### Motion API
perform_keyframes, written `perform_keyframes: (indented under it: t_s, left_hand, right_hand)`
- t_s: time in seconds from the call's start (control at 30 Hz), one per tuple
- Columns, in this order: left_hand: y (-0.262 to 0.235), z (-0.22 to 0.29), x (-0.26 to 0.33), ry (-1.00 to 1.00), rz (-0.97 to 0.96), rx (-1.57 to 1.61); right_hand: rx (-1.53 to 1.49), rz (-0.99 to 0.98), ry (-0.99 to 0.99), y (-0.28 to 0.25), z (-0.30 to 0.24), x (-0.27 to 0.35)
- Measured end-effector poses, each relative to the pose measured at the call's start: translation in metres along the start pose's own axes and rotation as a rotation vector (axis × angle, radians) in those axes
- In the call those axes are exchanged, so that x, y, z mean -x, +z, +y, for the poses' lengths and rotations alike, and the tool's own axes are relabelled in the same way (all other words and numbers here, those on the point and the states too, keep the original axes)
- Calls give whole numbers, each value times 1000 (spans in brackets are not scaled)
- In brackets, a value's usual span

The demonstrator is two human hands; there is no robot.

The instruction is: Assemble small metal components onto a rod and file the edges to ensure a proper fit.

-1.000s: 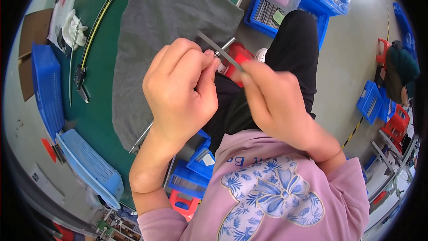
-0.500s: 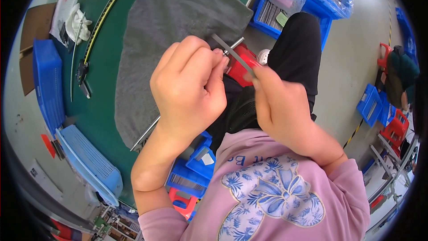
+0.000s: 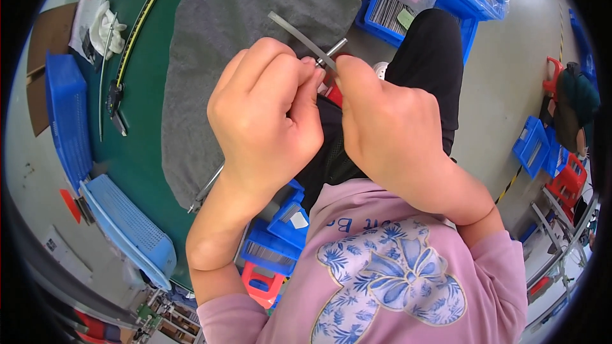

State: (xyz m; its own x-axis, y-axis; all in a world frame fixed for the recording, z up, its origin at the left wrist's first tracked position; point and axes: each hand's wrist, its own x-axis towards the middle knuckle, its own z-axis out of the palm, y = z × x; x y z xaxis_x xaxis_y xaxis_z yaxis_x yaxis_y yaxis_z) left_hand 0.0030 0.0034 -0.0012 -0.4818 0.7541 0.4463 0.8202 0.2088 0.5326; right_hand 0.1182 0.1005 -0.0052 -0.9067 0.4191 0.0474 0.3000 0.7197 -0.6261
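Observation:
My left hand point(image 3: 264, 105) is closed, with thumb and fingertips pinching a thin metal rod point(image 3: 338, 46) whose tip points up and to the right. Behind my left wrist another length of shiny rod point(image 3: 207, 189) shows; it lines up with the tip, but my hand hides the stretch between. My right hand point(image 3: 392, 124) grips one end of a thin, flat grey strip point(image 3: 296, 33), like a file. This strip lies across the rod just beyond my left fingertips, its free end over the grey cloth point(image 3: 223, 19).
On the green table point(image 3: 143, 89) lie calipers point(image 3: 116, 105) and a white glove point(image 3: 105, 28). A blue basket point(image 3: 131, 226) stands at the left edge. Blue bins point(image 3: 382, 9) with metal parts sit at upper right, beside my knee. Lower down are more blue bins point(image 3: 271, 245) and a red stool point(image 3: 261, 285).
My right hand has moved up and left, pushing the strip across the rod, so more of it reaches past over the cloth. My left hand has shifted only slightly.

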Motion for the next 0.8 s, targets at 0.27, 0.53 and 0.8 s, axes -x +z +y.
perform_keyframes:
  t_s: [0.27, 0.53, 0.8]
  left_hand:
    - [-1, -2, -1, 28, -15, 9]
    - [-1, -2, 1, -6, -26, 6]
    - [-1, -1, -2, 7, -29, -9]
  right_hand:
    - [-15, 244, -105, 22, 10, 1]
    - [-78, 307, -111, 33, 17, 9]
    - [-88, 213, -70, 23, 19, 19]
